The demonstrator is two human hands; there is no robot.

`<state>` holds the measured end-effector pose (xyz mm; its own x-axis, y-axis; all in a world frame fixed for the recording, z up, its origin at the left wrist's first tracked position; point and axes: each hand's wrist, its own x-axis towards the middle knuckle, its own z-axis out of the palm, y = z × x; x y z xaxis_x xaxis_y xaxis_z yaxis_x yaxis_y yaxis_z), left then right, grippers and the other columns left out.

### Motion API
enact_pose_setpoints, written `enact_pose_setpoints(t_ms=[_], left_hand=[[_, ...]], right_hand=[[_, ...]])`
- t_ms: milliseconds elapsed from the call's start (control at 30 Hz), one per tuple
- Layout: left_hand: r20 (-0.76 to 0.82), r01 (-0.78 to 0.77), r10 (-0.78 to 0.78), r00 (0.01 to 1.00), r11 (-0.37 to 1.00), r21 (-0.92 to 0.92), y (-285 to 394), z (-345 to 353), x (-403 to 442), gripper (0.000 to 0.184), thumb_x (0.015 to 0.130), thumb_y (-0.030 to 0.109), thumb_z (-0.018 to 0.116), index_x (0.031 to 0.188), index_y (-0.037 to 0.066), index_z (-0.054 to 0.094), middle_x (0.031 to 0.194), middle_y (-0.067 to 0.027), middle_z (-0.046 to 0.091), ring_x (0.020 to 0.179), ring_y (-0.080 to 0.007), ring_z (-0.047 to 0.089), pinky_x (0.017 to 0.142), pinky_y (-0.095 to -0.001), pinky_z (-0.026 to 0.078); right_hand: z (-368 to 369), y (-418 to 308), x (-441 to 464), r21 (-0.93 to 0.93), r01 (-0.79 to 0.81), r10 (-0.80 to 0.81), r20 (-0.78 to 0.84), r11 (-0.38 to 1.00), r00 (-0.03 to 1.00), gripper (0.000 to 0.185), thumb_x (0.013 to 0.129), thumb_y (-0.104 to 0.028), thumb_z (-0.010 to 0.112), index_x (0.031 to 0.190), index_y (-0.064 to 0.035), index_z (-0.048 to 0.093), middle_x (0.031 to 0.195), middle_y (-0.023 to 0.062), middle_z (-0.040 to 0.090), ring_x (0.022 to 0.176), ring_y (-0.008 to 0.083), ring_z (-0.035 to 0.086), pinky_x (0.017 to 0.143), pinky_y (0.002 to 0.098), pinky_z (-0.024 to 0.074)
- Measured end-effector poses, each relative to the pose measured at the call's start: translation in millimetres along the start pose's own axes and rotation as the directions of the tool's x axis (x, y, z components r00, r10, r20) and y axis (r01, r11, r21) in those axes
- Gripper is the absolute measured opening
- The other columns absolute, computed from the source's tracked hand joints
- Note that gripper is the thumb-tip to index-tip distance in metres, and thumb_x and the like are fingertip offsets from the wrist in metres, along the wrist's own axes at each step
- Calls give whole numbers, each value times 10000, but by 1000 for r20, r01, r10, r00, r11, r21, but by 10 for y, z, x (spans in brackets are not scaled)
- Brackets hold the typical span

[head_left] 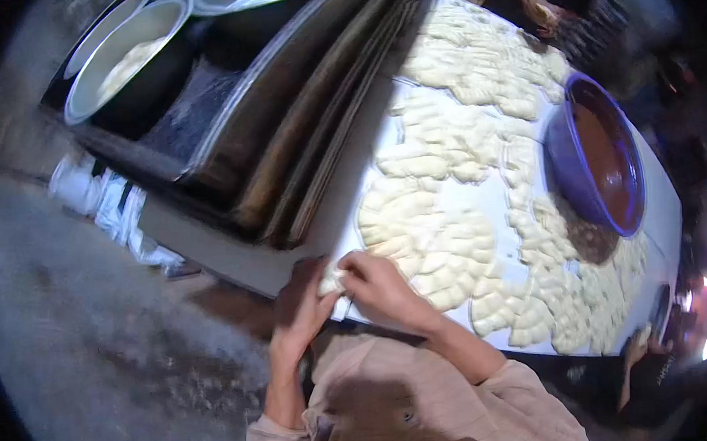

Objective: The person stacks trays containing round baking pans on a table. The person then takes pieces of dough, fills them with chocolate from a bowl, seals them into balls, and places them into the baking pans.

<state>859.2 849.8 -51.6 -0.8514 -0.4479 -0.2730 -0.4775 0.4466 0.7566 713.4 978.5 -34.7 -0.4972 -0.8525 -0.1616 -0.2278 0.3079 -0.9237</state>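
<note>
Between my two hands, at the near edge of the white table, is a small piece of pale dough (332, 282). My left hand (300, 304) has its fingers closed round its left side. From the right, my right hand (377, 287) pinches the same piece, its fingertips close to the left thumb. Just beyond my right hand, rows of shaped dough pieces (454, 246) lie close together on the white table (458, 315). A purple basin (564, 157) with reddish-brown contents stands among them at the right.
Dark stacked trays (281, 127) lean over the table's left part, beside metal bowls (125, 64), one holding dough. A person's hand (546, 14) shows at the top right, another person's hand (639, 346) at the lower right. White bags (115, 206) lie at the left.
</note>
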Motion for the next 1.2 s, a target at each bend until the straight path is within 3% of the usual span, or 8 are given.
enact_pose_setpoints(t_ms=[33, 167, 233, 367, 533, 867, 1033, 1200], left_hand=[[-18, -58, 64, 998, 977, 204, 225, -122, -20, 629, 831, 197, 727, 1386, 32, 480, 1259, -169, 575, 1122, -263, 576, 948, -373, 464], [2, -26, 27, 1000, 985, -172, -43, 8, -72, 805, 769, 99, 774, 1463, 36, 370, 1405, -229, 469, 1279, -360, 490, 1027, -417, 423], [47, -37, 33, 998, 996, 77, 414, -236, -137, 861, 781, 70, 772, 1500, 15, 301, 1464, -238, 411, 1333, -342, 433, 1078, -403, 372], [43, 188, -188, 981, 982, 7, 935, -416, -169, 844, 778, 91, 778, 1498, 32, 343, 1345, -178, 560, 988, -205, 642, 862, -333, 508], [116, -184, 157, 981, 945, 272, 1510, -348, 160, 622, 788, 241, 794, 1319, 37, 543, 1125, -159, 663, 776, -299, 682, 688, -379, 540], [420, -479, 358, 834, 849, 226, 2050, 447, 1219, 544, 850, 296, 701, 1309, 52, 540, 1144, -165, 651, 956, -334, 665, 802, -430, 527], [374, -540, 481, 793, 839, 68, 2237, 963, 1720, 509, 845, 249, 699, 1289, 45, 557, 1137, -158, 647, 972, -323, 674, 815, -439, 527], [285, -588, 564, 775, 809, -1, 2387, 1661, 2133, 537, 839, 209, 691, 1328, 62, 526, 1125, -160, 643, 971, -330, 668, 817, -447, 527]], right_hand=[[31, 9, -2, -33, 19, -19, -12, 999, 1000, 270, 897, -175, 630, 1069, 33, 622, 933, 197, 671, 851, 352, 649, 770, 395, 510], [-172, -21, -93, -16, 147, -147, -11, 989, 989, 297, 919, -208, 627, 1109, 20, 638, 989, 188, 674, 900, 338, 658, 805, 387, 513], [-525, -121, -173, 65, 1, 6, -107, 998, 994, 300, 909, -216, 648, 1093, 20, 648, 1014, 173, 677, 921, 255, 672, 801, 345, 518], [-1403, 265, -263, -9, -294, 223, -629, 956, 745, 274, 880, -215, 658, 1030, 15, 669, 913, 161, 700, 858, 239, 686, 769, 352, 518], [-2214, 820, -302, -175, -579, 173, -851, 797, 497, 343, 868, -303, 673, 1068, -25, 658, 1003, 188, 688, 951, 361, 664, 830, 447, 505], [-2717, 1279, -115, -497, -462, -70, -732, 735, 678, 297, 797, -208, 692, 1042, -45, 655, 889, 158, 636, 822, 326, 669, 754, 444, 519], [-2937, 1159, -456, 467, 122, 325, -758, 876, 565, 217, 827, -112, 563, 999, -13, 652, 760, -19, 581, 645, 90, 559, 553, 236, 448], [-3022, 1091, -590, 365, -270, 453, -690, 891, 564, 332, 892, -336, 610, 1039, -48, 679, 736, 41, 606, 676, 154, 611, 571, 313, 471]])
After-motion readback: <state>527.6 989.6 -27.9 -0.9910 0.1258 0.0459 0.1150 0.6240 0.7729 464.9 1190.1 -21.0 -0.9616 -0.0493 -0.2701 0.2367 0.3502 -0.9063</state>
